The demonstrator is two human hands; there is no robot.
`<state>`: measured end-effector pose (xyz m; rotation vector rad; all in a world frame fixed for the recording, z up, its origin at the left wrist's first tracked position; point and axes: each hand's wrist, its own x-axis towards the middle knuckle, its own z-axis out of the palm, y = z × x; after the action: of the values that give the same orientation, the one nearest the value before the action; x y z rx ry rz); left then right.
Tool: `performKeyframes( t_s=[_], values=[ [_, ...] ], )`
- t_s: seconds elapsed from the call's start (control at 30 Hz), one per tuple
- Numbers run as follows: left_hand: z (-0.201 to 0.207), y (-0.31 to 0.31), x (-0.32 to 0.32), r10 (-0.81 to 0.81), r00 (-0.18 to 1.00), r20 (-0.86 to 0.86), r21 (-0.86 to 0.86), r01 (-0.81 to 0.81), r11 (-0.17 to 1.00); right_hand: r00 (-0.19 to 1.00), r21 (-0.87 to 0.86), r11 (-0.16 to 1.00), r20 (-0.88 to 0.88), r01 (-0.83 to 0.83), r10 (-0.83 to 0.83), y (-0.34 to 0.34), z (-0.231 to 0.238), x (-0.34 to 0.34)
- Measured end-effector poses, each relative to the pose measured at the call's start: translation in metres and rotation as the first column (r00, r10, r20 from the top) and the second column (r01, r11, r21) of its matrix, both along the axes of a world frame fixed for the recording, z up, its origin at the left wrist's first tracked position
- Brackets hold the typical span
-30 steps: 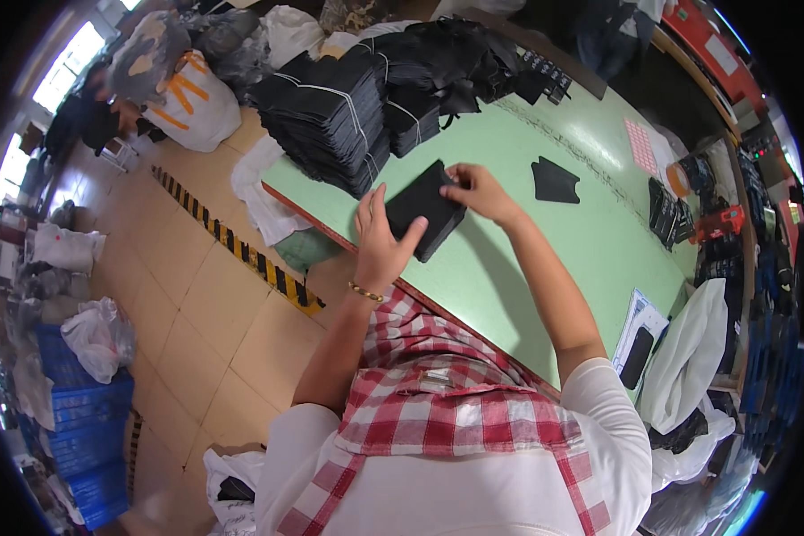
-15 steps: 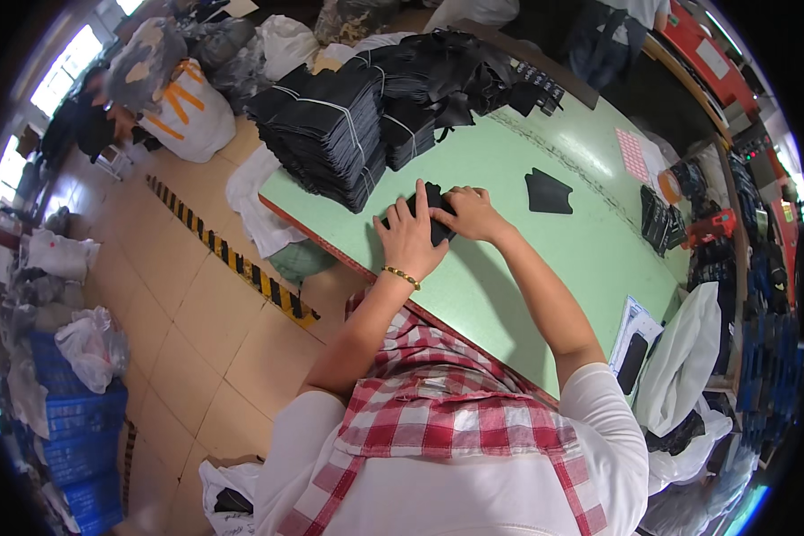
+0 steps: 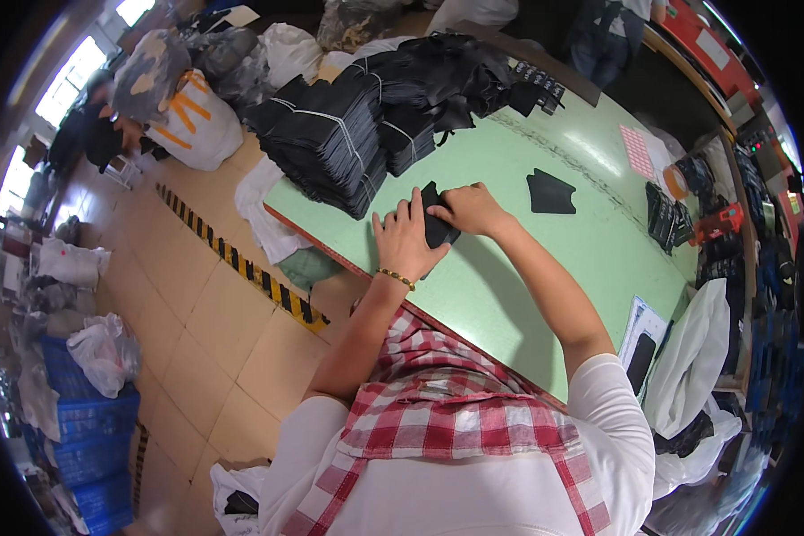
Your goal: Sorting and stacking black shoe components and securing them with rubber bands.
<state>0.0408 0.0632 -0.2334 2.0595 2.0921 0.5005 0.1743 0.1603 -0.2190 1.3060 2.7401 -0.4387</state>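
Observation:
A black cut piece of sheet material (image 3: 439, 230), leather-like, lies on the green tabletop (image 3: 518, 295) near its left edge. My left hand (image 3: 406, 238) presses on it with fingers stretched out and spread, a beaded bracelet at the wrist. From the right, my right hand (image 3: 472, 210) pinches the piece's upper right edge, its thumb towards the left hand and its fingers curled. Part of the piece is hidden beneath both hands. Another black notched piece (image 3: 551, 192) lies flat to the right, apart from the hands.
Tied stacks of black pieces (image 3: 317, 143) stand beyond my left hand, with loose black pieces (image 3: 473, 76) behind. Papers with a dark phone-like object (image 3: 639, 357) and a white bag (image 3: 688, 366) sit at the right. Blue crates (image 3: 98, 438) stand on the floor at left.
My right hand's fingers have curled in more tightly at the piece's edge. My left hand stays spread on it. The whole view has shifted slightly.

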Motion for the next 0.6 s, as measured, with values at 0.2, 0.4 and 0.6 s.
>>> performKeyframes(
  t_s=[0.2,0.4,0.6],
  values=[
    [0.002,0.004,0.005,0.023,0.999,-0.032,-0.054,-0.025,0.998,0.998,0.109,0.994,0.052,-0.023,0.017,-0.012,0.008,-0.003],
    [0.001,0.002,0.006,0.010,1.000,0.009,-0.023,-0.010,1.000,1.000,-0.174,0.984,0.010,0.025,-0.023,0.007,0.002,0.004],
    [-0.039,0.013,-0.034,0.091,0.865,0.494,0.030,-0.121,0.992,0.969,-0.640,0.760,-0.097,0.115,-0.228,0.036,0.001,0.016]
  ],
)
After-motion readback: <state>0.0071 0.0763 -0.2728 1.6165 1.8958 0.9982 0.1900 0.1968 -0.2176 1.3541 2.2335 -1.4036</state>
